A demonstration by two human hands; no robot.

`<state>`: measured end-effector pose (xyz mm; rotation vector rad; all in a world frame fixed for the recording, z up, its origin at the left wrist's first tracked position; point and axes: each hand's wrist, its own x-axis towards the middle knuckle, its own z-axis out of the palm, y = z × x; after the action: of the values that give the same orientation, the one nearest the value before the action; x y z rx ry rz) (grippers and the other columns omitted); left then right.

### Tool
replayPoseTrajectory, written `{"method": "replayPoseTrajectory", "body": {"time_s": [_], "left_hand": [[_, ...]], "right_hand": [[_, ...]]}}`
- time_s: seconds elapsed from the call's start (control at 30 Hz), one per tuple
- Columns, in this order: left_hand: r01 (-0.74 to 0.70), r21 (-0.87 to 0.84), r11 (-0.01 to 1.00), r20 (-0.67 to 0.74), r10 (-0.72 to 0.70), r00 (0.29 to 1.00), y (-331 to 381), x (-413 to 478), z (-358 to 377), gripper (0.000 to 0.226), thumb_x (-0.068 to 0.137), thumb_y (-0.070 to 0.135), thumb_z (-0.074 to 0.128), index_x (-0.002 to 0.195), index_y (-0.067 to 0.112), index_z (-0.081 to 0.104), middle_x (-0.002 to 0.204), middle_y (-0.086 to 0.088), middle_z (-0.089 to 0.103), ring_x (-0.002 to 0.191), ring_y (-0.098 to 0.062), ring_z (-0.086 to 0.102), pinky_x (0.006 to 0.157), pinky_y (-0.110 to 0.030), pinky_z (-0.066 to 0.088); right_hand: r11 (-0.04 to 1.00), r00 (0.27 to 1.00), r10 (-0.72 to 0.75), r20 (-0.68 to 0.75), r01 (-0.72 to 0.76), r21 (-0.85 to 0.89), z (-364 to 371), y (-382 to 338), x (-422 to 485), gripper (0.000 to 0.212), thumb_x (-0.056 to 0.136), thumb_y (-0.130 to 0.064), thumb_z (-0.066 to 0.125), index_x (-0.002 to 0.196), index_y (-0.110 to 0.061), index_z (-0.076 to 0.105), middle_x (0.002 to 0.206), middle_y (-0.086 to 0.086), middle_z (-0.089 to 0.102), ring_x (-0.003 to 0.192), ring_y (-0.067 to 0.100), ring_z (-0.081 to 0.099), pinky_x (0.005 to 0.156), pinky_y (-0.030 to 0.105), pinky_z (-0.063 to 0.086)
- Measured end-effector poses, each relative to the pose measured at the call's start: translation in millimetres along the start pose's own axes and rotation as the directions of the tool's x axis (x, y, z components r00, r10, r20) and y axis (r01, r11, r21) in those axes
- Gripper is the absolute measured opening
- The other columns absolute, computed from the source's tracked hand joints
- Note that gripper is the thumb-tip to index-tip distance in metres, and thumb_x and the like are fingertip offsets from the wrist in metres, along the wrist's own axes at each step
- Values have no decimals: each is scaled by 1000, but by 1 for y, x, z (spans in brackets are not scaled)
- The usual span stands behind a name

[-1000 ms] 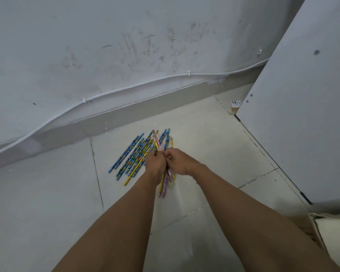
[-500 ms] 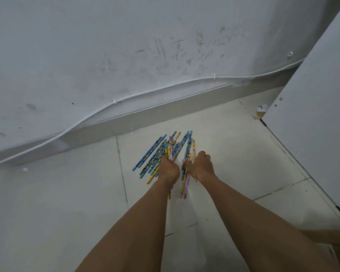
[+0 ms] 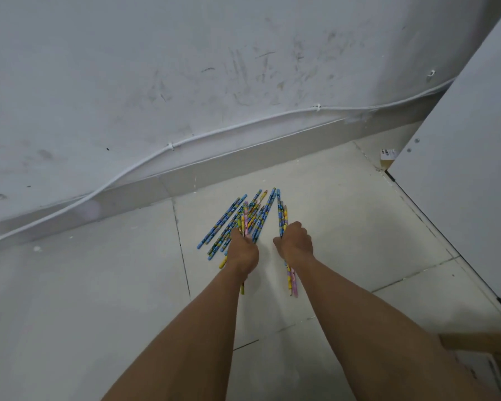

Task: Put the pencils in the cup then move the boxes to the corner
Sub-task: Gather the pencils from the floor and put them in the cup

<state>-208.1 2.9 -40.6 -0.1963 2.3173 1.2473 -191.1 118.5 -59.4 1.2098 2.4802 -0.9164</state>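
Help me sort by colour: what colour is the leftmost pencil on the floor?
The leftmost pencil is blue with darker printed marks; head view.

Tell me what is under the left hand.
Patterned pencils fan out from beneath the left hand over the floor tile. Their middles are covered, so how many it holds cannot be seen.

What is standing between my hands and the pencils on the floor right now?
Nothing visible: the left hand and right hand each grip a bunch of the pencils on the floor. No cup is in view, so that path cannot be judged.
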Motion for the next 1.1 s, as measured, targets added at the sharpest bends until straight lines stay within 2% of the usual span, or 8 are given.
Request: {"method": "replayPoseTrajectory", "body": {"time_s": [0.17, 0.3, 0.4, 0.53, 0.67, 0.8, 0.97, 1.1], "left_hand": [[13, 9, 1000, 3, -13, 1000, -2, 3, -1, 15, 103, 27, 31, 101, 13, 36, 78, -2, 45, 76, -21, 47, 68, -32, 40], [25, -29, 999, 19, -24, 1000, -3, 5, 3, 17, 103, 27, 30, 96, 13, 37, 76, -3, 44, 67, -16, 43, 68, -32, 40], [40, -76, 996, 0, -40, 999, 1, 6, 5, 17, 103, 27, 32, 99, 13, 40, 83, -8, 49, 70, -21, 48, 68, -34, 43], [2, -181, 983, -37, -9, 999, 5, 9, 6, 26, 101, 36, 38, 97, 11, 43, 88, -10, 54, 61, -18, 44, 51, -27, 37], [-33, -314, 949, -62, 15, 998, 9, 10, 1, 26, 93, 37, 58, 86, 13, 55, 68, -3, 52, 52, -13, 40, 49, -24, 34], [-14, -219, 976, -111, -10, 994, 14, 10, -2, 22, 96, 29, 54, 87, 10, 57, 72, -5, 52, 65, -21, 48, 49, -26, 34], [11, -155, 988, -124, -30, 992, 14, 6, -7, 34, 102, 30, 38, 113, 1, 53, 95, -13, 55, 82, -25, 51, 61, -29, 37], [80, -93, 992, -45, -85, 995, 11, -2, -7, 31, 103, 36, 30, 105, 9, 45, 82, -10, 49, 61, -17, 45, 52, -27, 39]], "right_hand": [[999, 1000, -21, 24, 21, -30, 4, -4, 1, 29, 94, -10, 53, 119, 1, 59, 121, 17, 63, 110, 31, 63, 84, 32, 51], [1000, 994, 19, 104, -21, 18, 2, -5, 1, 34, 96, -10, 48, 128, 2, 48, 132, 20, 51, 119, 33, 55, 93, 35, 47], [997, 975, -68, 209, 58, 56, -10, -3, -1, 39, 98, -22, 46, 128, 3, 40, 130, 22, 50, 117, 36, 53, 86, 32, 44], [963, 898, -269, 348, 245, 112, -15, 9, -6, 31, 100, -32, 37, 114, -5, 42, 98, 12, 52, 87, 25, 50, 74, 34, 39], [909, 808, -416, 418, 351, 227, -9, 12, -12, 30, 93, -35, 40, 111, -13, 49, 107, 19, 59, 86, 22, 51, 91, 48, 46], [841, 723, -529, 444, 378, 388, -14, 1, -25, 25, 97, -19, 39, 118, -21, 52, 88, -4, 59, 80, 11, 51, 84, 37, 47], [850, 858, -407, 312, 231, 474, -14, -10, -21, 32, 102, -33, 37, 109, -7, 55, 85, 4, 58, 71, 17, 51, 71, 33, 44], [756, 942, -308, 137, 154, 637, -18, -22, -17, 26, 104, -33, 34, 102, -11, 47, 74, -2, 51, 62, 11, 46, 62, 27, 40]]}}
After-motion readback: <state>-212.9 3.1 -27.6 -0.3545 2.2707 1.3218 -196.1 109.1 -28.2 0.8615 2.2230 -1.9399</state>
